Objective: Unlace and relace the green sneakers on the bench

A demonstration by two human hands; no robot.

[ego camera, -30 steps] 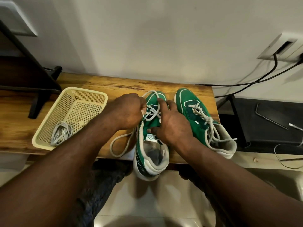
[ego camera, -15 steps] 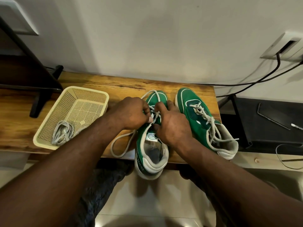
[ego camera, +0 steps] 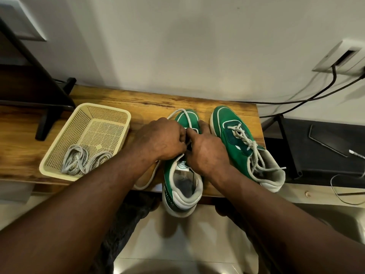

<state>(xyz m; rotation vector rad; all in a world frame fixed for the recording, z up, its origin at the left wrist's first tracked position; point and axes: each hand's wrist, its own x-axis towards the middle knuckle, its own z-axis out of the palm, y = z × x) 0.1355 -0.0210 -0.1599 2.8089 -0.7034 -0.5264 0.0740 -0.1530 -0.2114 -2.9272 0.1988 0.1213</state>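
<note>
The nearer green sneaker point(ego camera: 178, 176) rests on the wooden surface point(ego camera: 138, 99), heel overhanging the front edge; its white lace point(ego camera: 146, 179), judged limp and light, is pinched at the eyelets by the curled left hand point(ego camera: 164, 140) and right hand point(ego camera: 207, 153) and is best gripped near its tip.

Bare bench strip point(ego camera: 150, 98) behind basket point(ego camera: 106, 115) and sneakers point(ego camera: 223, 115); black leg point(ego camera: 47, 119), perhaps a stand's, at left.

Left hand point(ego camera: 164, 139) and right hand point(ego camera: 207, 151) meet, curled fingers point(ego camera: 191, 133) pinching the lace point(ego camera: 177, 111).
</note>
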